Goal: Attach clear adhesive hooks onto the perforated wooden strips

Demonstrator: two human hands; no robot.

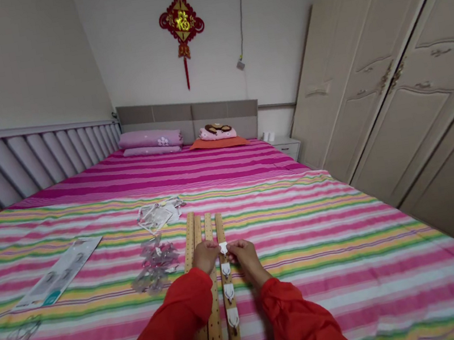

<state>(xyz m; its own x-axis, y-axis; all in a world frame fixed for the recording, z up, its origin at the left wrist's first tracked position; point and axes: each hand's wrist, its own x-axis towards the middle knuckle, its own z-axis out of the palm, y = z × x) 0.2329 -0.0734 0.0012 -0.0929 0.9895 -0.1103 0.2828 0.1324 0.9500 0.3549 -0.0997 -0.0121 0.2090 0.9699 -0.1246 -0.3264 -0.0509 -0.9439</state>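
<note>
My left hand (206, 255) and my right hand (244, 254) pinch a small white wall hook (223, 248) from either side. It sits at a narrow wooden strip (235, 335), near the strip's far half; whether it touches the wood is hard to tell. Nearer to me, several like hooks (229, 293) stand in a row along the same strip. Just left of it lie more wooden strips with rows of dark holes (207, 225), partly covered by my left hand and sleeve. All of them point away from me on the striped bedsheet (315, 288).
Left of the strips is a pile of clear small packets (156, 264), with crumpled plastic wrapping (159, 214) beyond. A flat printed package (60, 274) and a thin clear tangle (23, 332) lie farther left. Folded bedding (151, 139) rests by the headboard; a wardrobe (398, 108) stands right.
</note>
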